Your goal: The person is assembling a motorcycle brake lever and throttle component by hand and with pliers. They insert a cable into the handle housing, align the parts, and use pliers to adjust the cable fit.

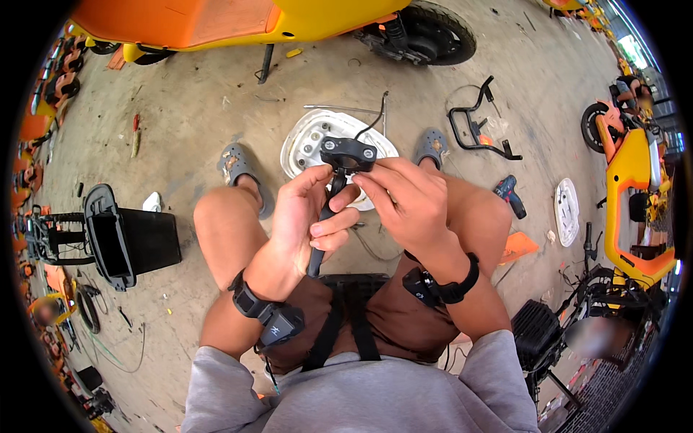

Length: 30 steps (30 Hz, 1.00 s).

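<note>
Grey shirt cloth lies nearest. Left hand curls closed round a slim black lever between the knees; right hand bunches its fingertips at the smooth curved bracket, anything pinched hidden. Best keep the lever steady, fingertips light. Farther, a glossy rounded white panel lies on gritty concrete.

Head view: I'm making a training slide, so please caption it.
Left hand grips a black lever assembly, right hand at its clamp, white tray beyond.
</note>
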Motion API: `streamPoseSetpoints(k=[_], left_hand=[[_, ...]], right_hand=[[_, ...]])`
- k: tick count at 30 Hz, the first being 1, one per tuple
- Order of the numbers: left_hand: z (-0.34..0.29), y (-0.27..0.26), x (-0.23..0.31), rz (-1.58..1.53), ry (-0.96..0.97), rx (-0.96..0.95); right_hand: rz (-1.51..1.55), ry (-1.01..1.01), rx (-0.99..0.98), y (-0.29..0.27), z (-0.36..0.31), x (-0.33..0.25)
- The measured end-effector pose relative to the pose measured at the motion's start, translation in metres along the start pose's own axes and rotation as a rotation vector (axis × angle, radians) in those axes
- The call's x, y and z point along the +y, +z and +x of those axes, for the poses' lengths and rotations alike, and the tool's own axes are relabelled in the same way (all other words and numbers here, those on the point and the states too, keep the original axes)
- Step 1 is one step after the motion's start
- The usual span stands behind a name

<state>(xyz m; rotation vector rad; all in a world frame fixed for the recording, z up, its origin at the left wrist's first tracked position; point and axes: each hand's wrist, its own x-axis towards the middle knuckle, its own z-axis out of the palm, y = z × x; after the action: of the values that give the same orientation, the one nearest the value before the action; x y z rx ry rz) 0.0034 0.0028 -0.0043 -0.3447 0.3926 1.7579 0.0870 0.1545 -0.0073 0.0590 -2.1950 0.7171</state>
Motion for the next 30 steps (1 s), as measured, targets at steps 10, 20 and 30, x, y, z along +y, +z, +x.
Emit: streamPoseSetpoints(k=[10,20,30], left_hand=[[-0.001,-0.003,-0.001,0.081,0.053,0.035],[0.006,0.003,-0.007,0.174,0.176,0.066],[-0.003,0.012,-0.007,0.354,0.275,-0.025]], right_hand=[[0.578,0.860,-0.203,-0.005,-0.001,-0.019],[0.924,1.004,-0.102,-0.014,0.007,0.000],[0.840,0.766,-0.127,-0.029,-0.002,0.013]])
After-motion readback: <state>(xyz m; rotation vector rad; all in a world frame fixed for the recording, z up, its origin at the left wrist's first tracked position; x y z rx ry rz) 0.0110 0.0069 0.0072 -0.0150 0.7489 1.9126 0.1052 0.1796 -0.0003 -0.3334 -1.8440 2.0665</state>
